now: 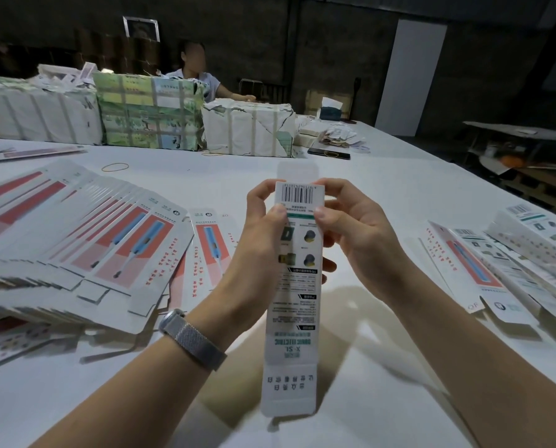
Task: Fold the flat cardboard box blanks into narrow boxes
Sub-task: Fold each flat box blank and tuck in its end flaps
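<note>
Both hands have the narrow box (294, 286) lifted off the worktop (383, 189) lengthwise, and I'd guess it's so the far-end flap can get tucked: left hand (263, 227) and right hand (351, 227) each keep a pinching grip near the barcode end. Flat blanks (92, 240) sit fanned out on the left for easy grabbing, with what look like done boxes (496, 270) piled on the right.

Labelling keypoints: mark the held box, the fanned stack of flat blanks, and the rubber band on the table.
held box (294, 302): head view, middle of its printed face.
fanned stack of flat blanks (76, 240): head view, top sheets at left.
rubber band (115, 166): head view, its near edge.
</note>
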A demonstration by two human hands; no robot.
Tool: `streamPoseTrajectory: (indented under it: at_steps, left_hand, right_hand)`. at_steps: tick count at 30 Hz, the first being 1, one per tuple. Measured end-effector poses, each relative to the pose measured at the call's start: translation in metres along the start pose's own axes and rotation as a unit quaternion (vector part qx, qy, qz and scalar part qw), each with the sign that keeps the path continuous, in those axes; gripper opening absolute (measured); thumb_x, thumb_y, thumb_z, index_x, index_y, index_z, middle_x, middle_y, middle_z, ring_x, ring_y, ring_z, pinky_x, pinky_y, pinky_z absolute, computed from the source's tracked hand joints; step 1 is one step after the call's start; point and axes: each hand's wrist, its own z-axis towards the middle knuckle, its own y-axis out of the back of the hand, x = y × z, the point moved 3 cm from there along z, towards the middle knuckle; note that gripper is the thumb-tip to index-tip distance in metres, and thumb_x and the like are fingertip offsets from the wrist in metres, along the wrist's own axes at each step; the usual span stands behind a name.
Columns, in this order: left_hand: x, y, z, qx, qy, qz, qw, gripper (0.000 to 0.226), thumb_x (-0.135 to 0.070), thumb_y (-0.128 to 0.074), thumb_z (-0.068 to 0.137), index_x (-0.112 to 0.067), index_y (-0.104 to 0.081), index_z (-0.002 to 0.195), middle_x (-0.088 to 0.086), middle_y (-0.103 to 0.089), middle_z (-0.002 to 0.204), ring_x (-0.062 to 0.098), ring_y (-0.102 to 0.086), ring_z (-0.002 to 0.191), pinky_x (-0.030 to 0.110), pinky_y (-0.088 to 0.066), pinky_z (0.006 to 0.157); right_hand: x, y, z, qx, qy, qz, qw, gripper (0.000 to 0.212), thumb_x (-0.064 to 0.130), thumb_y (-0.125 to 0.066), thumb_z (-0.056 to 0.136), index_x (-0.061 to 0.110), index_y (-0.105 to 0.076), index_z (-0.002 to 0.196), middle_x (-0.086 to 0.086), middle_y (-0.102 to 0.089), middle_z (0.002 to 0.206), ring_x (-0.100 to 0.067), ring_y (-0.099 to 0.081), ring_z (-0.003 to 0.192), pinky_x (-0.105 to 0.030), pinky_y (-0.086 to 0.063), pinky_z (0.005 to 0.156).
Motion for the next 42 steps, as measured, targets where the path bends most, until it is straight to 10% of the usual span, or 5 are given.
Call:
streamPoseTrajectory:
  at_steps: [10, 17, 26, 34, 42]
  left_hand:
    - [0.003, -0.011, -0.004, 0.033, 0.032, 0.008, 0.999, 0.022, -0.039, -0.027, 0.11, -0.041, -0.029, 0.132, 0.01, -0.073, 0.09, 0.035, -0.074, 0.074, 0.034, -0.059, 0.061]
    - [0.004, -0.012, -0.006, 0.03, 0.035, 0.021, 0.999, 0.031, -0.042, -0.028, 0.109, -0.059, -0.023, 0.134, 0.006, -0.074, 0.089, 0.032, -0.075, 0.072, 0.032, -0.059, 0.06]
    - [0.002, -0.015, -0.007, 0.05, 0.024, 0.055, 0.997, 0.022, -0.038, -0.026, 0.11, -0.042, -0.03, 0.131, 0.005, -0.072, 0.088, 0.028, -0.074, 0.07, 0.028, -0.057, 0.058]
    - [0.0, -0.014, -0.008, 0.04, 0.011, 0.074, 0.996, 0.024, -0.038, -0.028, 0.11, -0.043, -0.03, 0.133, 0.009, -0.071, 0.087, 0.032, -0.074, 0.067, 0.034, -0.058, 0.057]
    - [-0.005, -0.02, -0.01, 0.039, 0.052, 0.056, 0.996, 0.026, -0.034, -0.028, 0.11, -0.043, -0.029, 0.135, 0.011, -0.073, 0.089, 0.033, -0.075, 0.073, 0.041, -0.062, 0.064]
  right_hand:
    - [0.005, 0.011, 0.001, -0.081, 0.055, 0.047, 0.994, 0.022, 0.016, -0.066, 0.083, 0.022, -0.053, 0.1, 0.0, -0.067, 0.096, -0.034, -0.066, 0.102, -0.049, -0.059, 0.085]
    - [0.008, 0.01, 0.002, -0.083, 0.058, 0.056, 0.993, 0.02, 0.009, -0.063, 0.081, 0.02, -0.061, 0.098, 0.005, -0.064, 0.088, -0.042, -0.061, 0.101, -0.055, -0.054, 0.086]
    - [0.013, 0.007, 0.003, -0.059, 0.023, 0.051, 0.997, 0.02, 0.025, -0.054, 0.093, 0.013, -0.059, 0.077, 0.004, -0.063, 0.069, -0.02, -0.067, 0.072, -0.028, -0.056, 0.068]
    - [0.015, 0.006, -0.001, -0.051, 0.013, 0.04, 0.998, 0.009, 0.019, -0.061, 0.087, 0.02, -0.069, 0.083, -0.001, -0.067, 0.072, -0.025, -0.066, 0.069, -0.071, -0.046, 0.065]
    - [0.017, 0.011, -0.002, -0.064, 0.019, 0.019, 0.998, 0.005, 0.019, -0.065, 0.084, 0.018, -0.071, 0.084, 0.003, -0.071, 0.074, -0.031, -0.071, 0.076, -0.06, -0.054, 0.065]
